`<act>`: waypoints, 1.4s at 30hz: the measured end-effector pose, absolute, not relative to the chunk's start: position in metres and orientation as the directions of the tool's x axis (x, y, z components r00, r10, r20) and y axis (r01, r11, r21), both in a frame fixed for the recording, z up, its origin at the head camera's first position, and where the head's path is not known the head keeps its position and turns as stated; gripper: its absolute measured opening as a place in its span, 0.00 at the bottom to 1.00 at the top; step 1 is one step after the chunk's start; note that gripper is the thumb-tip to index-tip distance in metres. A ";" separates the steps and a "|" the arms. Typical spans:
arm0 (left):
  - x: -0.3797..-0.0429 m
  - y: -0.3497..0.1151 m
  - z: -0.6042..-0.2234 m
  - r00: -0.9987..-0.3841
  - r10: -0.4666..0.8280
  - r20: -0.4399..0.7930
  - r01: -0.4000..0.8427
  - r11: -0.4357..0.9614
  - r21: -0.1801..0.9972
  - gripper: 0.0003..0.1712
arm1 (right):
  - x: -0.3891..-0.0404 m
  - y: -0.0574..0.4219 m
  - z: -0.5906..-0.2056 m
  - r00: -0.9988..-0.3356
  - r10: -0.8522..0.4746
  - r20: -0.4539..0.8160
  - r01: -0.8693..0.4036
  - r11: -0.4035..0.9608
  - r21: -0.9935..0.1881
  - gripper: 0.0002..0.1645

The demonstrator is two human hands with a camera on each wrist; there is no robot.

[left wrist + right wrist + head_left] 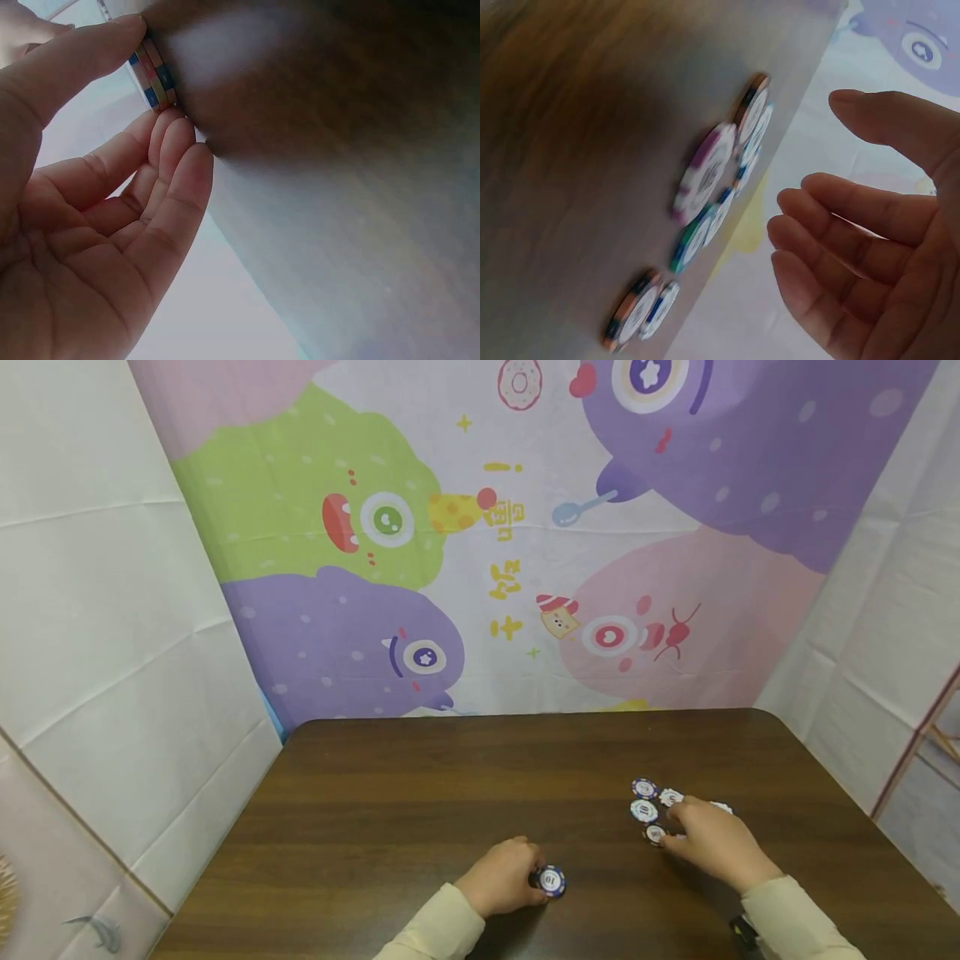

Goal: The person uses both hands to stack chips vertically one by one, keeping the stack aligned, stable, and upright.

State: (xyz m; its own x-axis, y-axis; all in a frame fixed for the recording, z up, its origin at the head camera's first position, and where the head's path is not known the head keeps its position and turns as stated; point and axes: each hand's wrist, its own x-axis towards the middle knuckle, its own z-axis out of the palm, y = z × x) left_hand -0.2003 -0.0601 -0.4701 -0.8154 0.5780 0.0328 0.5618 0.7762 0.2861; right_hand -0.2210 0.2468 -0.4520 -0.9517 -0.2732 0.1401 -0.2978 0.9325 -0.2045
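Note:
My left hand (504, 877) is low on the brown table, with thumb and fingertips at the edge of a blue-and-white poker chip (552, 881) marked 10. The left wrist view shows a short stack of chips (154, 75) pinched there, edges banded blue and pale. Over on the right, my right hand (716, 839) hovers above a loose group of chips, covering part of it. Nothing lies between its parted thumb and fingers in the right wrist view. Beside its fingertips are a dark-edged chip (655, 834), a light blue-edged chip (643, 811) and a white chip (671, 797).
In the right wrist view, the group includes a purple-and-white chip (705, 176), a green-edged chip (694, 240) and an orange-brown chip (632, 311). The wooden table (420, 777) ends at a cartoon-printed cloth (510, 677) behind. White cloth panels stand on both sides.

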 end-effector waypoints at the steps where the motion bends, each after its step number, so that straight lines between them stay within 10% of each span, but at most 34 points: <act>1: -0.200 -0.060 -0.470 -0.815 0.579 0.033 0.563 0.776 0.286 0.14 | -0.220 0.249 -0.452 -0.956 -0.266 0.126 -0.287 0.936 -0.205 0.10; 42: -0.200 -0.060 -0.471 -0.812 0.582 0.042 0.569 0.774 0.277 0.14 | -0.222 0.266 -0.466 -0.973 -0.232 0.005 -0.228 0.948 -0.221 0.17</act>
State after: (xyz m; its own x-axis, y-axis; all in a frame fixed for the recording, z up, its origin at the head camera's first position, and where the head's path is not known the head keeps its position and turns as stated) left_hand -0.2004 -0.0598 -0.4715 -0.8120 0.5821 0.0420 0.5693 0.7740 0.2772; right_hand -0.2224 0.2658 -0.4658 -0.9726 -0.2324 0.0050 -0.2277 0.9484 -0.2206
